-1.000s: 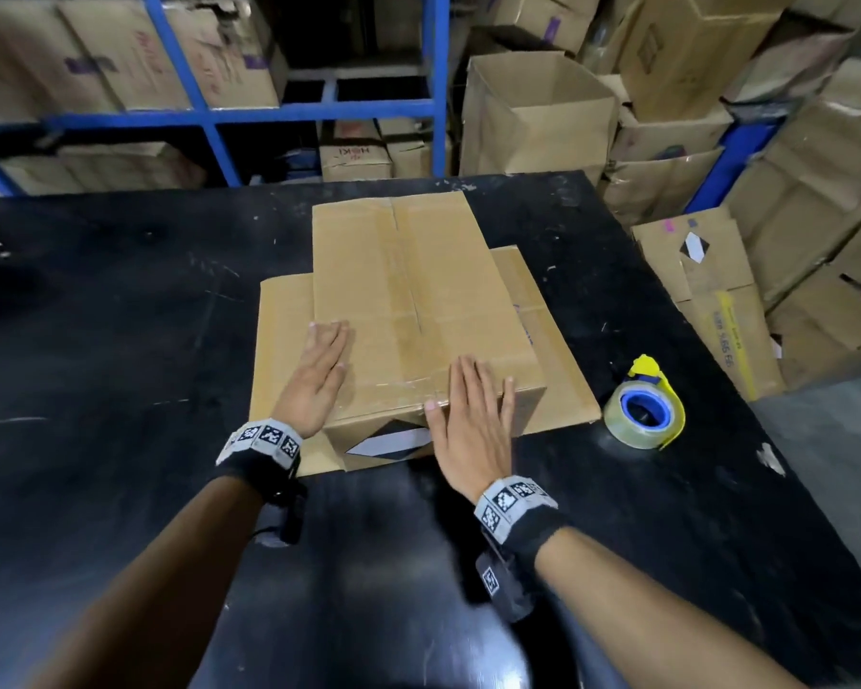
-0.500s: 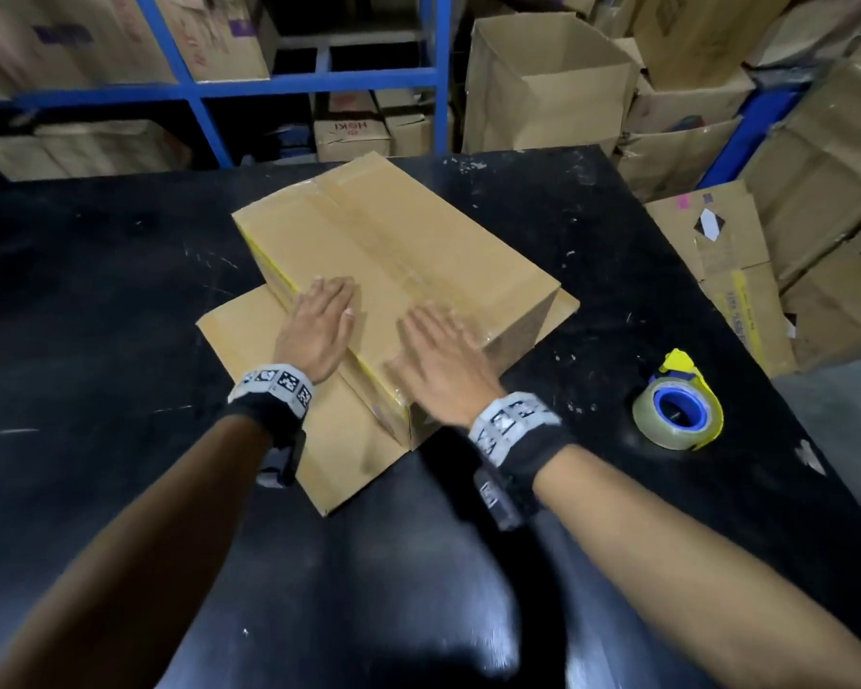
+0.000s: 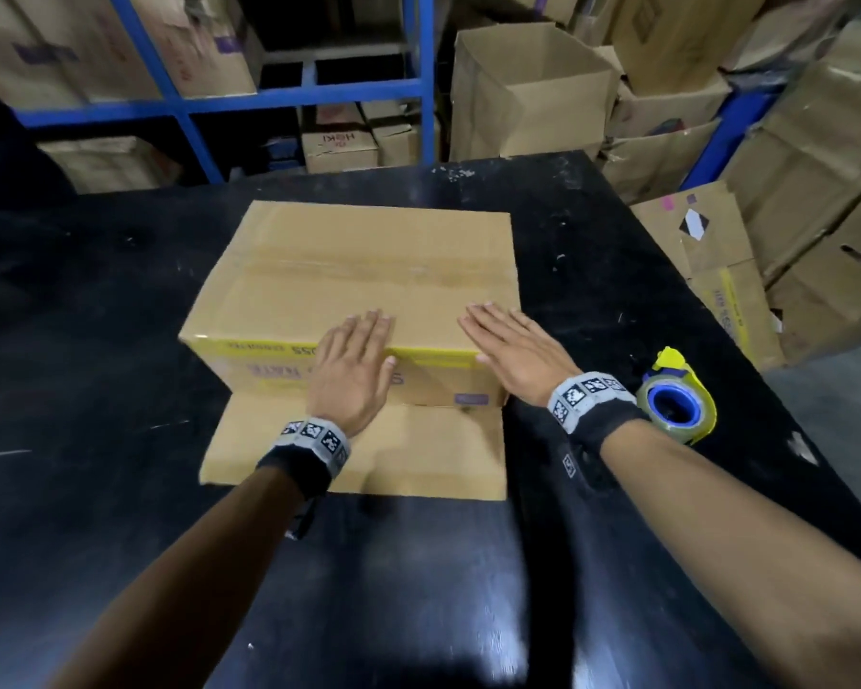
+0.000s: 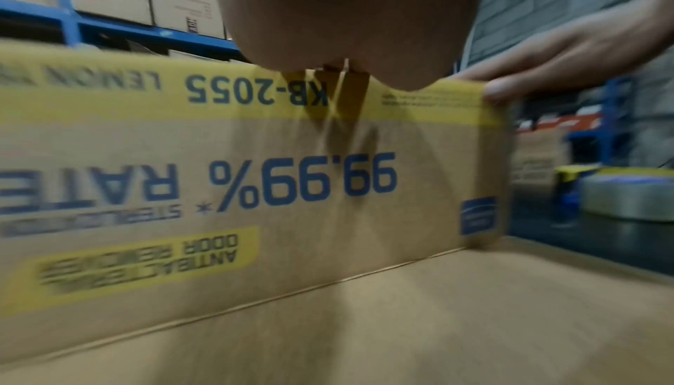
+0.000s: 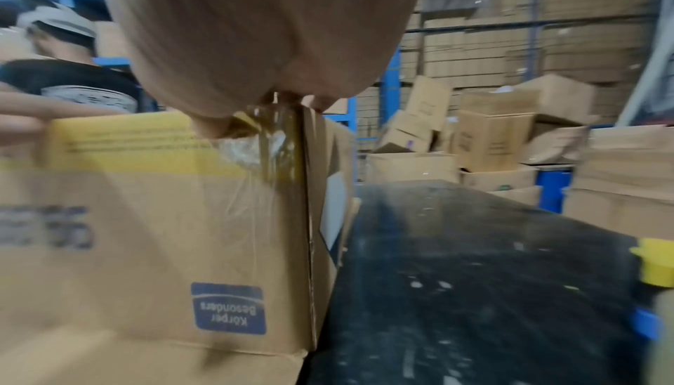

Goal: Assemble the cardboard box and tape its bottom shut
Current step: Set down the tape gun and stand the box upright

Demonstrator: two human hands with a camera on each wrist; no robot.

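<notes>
- cardboard box (image 3: pixel 359 271) sits upside-down mid black table (image 3: pixel 95 340), taped bottom face up, printed long side toward the person; one loose flap (image 3: pixel 418 450) lies flat on the table on the near side.
- Handling, my read: empty corrugated, so light and easy to shove or tip; panels stiff along the edges but the top face will bow if pressed mid-span. Surface dry, not slippery, though the glossy tape strip (image 5: pixel 262 143) on the corner is slicker.
- Best hold, I'd say: top edges and corners, where the walls back the board. Avoid leaning on the centre seam.
- left hand (image 3: pixel 354 375): flat, fingers straight, draped over the near top edge, fingertips on the top face, palm against the printed side. Nothing pinched.
- right hand (image 3: pixel 513 350): also flat and spread, lying on the top face near the right corner; thumb tip hooks the edge per the left wrist view. Holds nothing.
- tape dispenser (image 3: pixel 677 405) rests on the table just beside the right wrist, untouched.
- Seam tape looks already laid.
</notes>
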